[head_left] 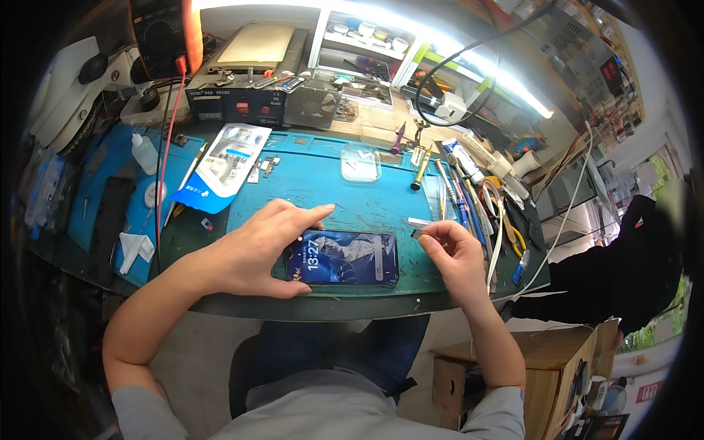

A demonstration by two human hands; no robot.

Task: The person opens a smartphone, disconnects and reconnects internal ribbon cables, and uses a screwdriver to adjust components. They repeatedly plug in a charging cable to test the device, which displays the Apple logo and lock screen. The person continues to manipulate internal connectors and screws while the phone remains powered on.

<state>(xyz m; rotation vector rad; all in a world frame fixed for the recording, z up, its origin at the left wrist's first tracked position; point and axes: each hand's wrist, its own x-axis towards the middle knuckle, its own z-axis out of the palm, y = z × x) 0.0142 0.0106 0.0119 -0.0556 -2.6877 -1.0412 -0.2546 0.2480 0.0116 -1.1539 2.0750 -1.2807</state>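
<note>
A smartphone (345, 258) with a lit blue screen lies flat on the blue work mat (293, 176). My left hand (257, 246) is curved around its left end, fingers at the top edge and thumb at the bottom edge. My right hand (452, 253), just right of the phone, pinches a small dark piece (417, 233), too small to name. A thin pale strip (423, 221) lies behind that hand.
A white-and-blue pouch (227, 161), small dropper bottle (143, 154), clear tray (359, 165), pens and hand tools (491, 205) surround the mat. An instrument box (227, 105) stands behind. A person in black (623, 264) is at the right, beside a wooden cabinet (543, 352).
</note>
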